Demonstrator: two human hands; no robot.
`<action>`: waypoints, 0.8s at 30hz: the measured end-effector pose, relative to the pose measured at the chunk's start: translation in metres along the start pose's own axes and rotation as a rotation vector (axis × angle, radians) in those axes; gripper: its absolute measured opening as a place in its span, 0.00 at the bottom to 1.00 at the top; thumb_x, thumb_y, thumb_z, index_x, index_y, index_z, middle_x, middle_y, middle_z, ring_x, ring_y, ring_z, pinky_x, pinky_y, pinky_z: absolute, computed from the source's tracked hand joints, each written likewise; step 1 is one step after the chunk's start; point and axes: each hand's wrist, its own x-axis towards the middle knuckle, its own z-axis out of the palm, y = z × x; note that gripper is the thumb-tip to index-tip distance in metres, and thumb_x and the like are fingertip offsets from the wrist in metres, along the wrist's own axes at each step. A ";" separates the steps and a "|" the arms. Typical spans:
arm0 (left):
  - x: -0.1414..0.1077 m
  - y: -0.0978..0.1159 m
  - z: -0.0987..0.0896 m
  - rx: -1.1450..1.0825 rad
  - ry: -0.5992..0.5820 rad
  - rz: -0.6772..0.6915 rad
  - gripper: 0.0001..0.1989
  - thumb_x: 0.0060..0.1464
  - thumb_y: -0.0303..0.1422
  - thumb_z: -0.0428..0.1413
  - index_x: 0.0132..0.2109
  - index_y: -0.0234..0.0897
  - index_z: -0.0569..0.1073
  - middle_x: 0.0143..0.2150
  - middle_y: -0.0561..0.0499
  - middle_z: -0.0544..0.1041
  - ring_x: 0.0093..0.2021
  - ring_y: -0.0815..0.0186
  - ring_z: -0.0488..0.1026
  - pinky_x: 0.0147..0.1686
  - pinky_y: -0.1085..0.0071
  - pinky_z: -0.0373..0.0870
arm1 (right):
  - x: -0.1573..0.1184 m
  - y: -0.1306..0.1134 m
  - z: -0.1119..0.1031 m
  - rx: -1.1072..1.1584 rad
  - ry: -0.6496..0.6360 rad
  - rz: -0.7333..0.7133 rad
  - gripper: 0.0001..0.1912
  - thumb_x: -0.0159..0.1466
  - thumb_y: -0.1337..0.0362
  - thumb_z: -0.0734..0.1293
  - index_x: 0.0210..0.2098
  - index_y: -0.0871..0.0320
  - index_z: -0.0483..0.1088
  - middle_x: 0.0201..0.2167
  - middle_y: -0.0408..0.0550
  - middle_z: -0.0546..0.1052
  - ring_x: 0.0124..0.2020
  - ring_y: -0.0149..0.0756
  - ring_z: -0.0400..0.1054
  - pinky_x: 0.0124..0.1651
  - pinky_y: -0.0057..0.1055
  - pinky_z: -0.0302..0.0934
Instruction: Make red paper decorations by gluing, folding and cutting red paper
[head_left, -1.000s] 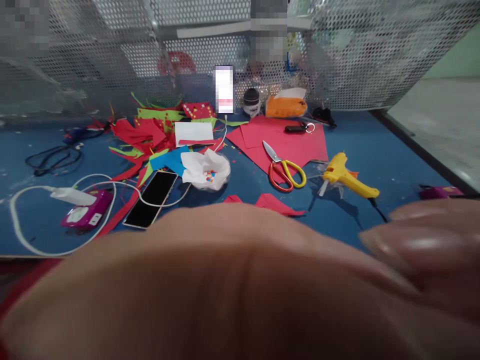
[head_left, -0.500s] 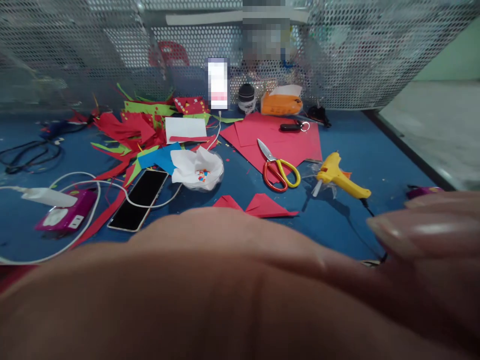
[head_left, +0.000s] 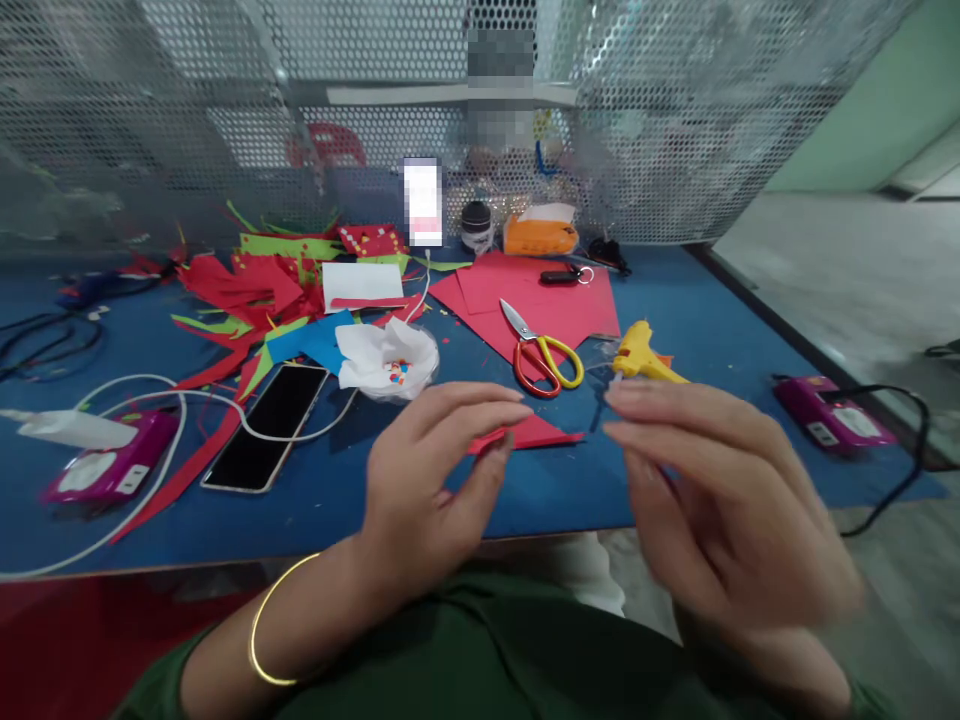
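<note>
My left hand [head_left: 431,475] hovers over the front of the table, fingers curved and thumb a little apart, with nothing seen in it. Behind its fingertips lies red folded paper [head_left: 551,432], partly hidden by the hand. To the right, my right hand [head_left: 727,490] is raised with loosely bent fingers, slightly blurred, and nothing shows in its grasp. Just beyond it is a yellow glue gun [head_left: 637,355], its handle partly covered by that hand. Scissors [head_left: 536,350] with one red and one yellow handle loop rest partly on red paper sheets [head_left: 480,285].
White tissue [head_left: 360,350] in a clear dish holds small coloured bits. A black phone [head_left: 266,425], white cables and a purple power strip [head_left: 112,460] lie left; another purple power strip [head_left: 832,415] sits right. Red and green paper scraps [head_left: 247,290] pile up before the perforated metal panel [head_left: 225,120].
A hand that filled the lower picture close to the camera has dropped away. Both hands now show lower down, over the table's front edge. The camera view has tilted slightly upward.
</note>
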 end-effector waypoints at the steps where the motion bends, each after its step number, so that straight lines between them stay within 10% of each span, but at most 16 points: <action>1: 0.010 -0.001 0.006 -0.068 -0.053 0.000 0.09 0.64 0.26 0.53 0.47 0.38 0.77 0.47 0.49 0.82 0.48 0.66 0.78 0.48 0.67 0.77 | -0.006 0.013 0.006 -0.036 0.018 0.004 0.18 0.63 0.73 0.67 0.50 0.51 0.74 0.49 0.50 0.80 0.49 0.46 0.76 0.51 0.46 0.72; 5: 0.002 -0.017 0.045 0.000 -0.294 0.035 0.09 0.62 0.24 0.56 0.47 0.34 0.78 0.45 0.47 0.83 0.46 0.60 0.79 0.47 0.62 0.78 | -0.031 0.081 0.003 -0.473 -0.072 0.240 0.17 0.66 0.66 0.65 0.54 0.56 0.71 0.51 0.57 0.78 0.52 0.52 0.74 0.53 0.49 0.67; 10: -0.004 -0.029 0.071 0.052 -0.459 -0.032 0.10 0.59 0.25 0.60 0.48 0.34 0.78 0.45 0.47 0.82 0.45 0.58 0.78 0.44 0.60 0.77 | -0.038 0.154 -0.014 -0.728 -0.559 0.333 0.24 0.63 0.63 0.61 0.56 0.67 0.68 0.52 0.67 0.77 0.53 0.59 0.71 0.51 0.48 0.64; 24: 0.012 -0.025 0.076 0.096 -0.599 -0.111 0.05 0.62 0.29 0.58 0.35 0.38 0.74 0.35 0.53 0.78 0.37 0.62 0.73 0.36 0.65 0.61 | -0.027 0.179 -0.004 -0.667 -0.650 0.285 0.19 0.62 0.60 0.62 0.48 0.62 0.73 0.42 0.61 0.75 0.40 0.48 0.69 0.41 0.40 0.61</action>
